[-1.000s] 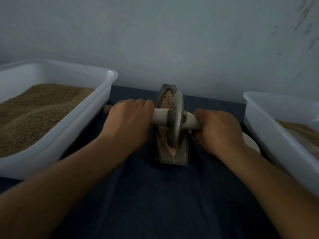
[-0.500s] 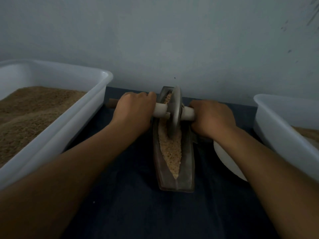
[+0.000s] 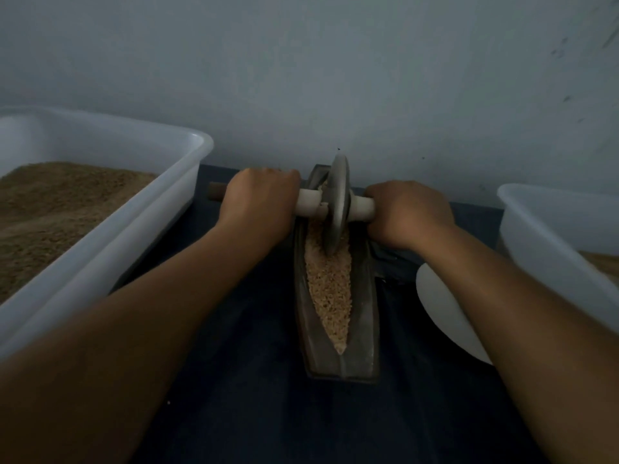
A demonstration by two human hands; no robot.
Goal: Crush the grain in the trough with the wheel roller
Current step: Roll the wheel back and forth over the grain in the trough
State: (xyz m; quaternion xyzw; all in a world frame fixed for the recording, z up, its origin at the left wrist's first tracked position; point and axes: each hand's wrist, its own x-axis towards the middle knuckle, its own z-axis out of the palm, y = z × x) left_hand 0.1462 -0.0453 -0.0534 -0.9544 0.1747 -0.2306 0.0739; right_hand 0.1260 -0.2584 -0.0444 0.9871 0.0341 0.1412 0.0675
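Note:
A narrow dark boat-shaped trough [image 3: 366, 329] lies lengthwise on the dark cloth in the middle. Pale crushed grain [image 3: 330, 296] fills its groove. The grey wheel roller [image 3: 336, 205] stands upright on edge in the grain at the trough's far end, close to the wall. A pale axle runs through the wheel. My left hand [image 3: 259, 205] grips the axle's left handle; the handle's brown tip sticks out past it. My right hand [image 3: 407, 212] grips the right handle.
A large white tub [image 3: 140, 229] of brown grain stands at the left. Another white tub [image 3: 549, 236] with some grain stands at the right. A white plate [image 3: 442, 313] lies under my right forearm. A grey wall rises just behind the trough.
Both hands pushed the wheel from the trough's near end to its far end, uncovering the grain in the near part.

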